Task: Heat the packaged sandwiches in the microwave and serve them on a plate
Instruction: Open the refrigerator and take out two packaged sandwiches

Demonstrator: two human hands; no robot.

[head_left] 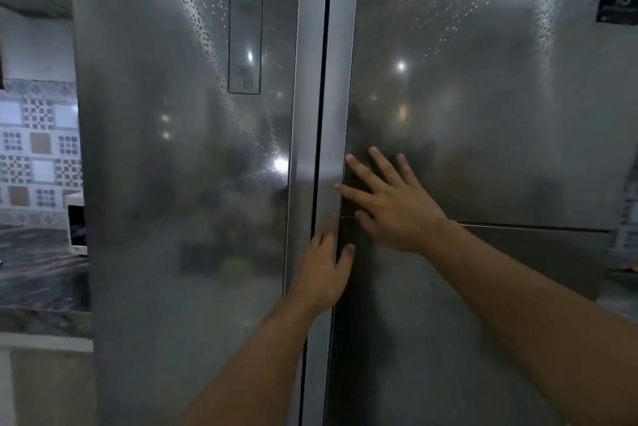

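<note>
Two bare hands press on the tall silver double-door refrigerator (193,184). The left hand (326,270) lies at the dark centre seam, fingers reaching onto the edge of the right door (483,115), holding nothing. The right hand (390,204), just above it, rests flat with fingers spread wide, also empty. Both doors are closed; no packaged sandwiches show. The left door carries one narrow grey control panel (245,30). Three stickers sit near the refrigerator's top right. Left of the refrigerator, a desk (38,273) lies below a patterned tile wall (38,146).
</note>
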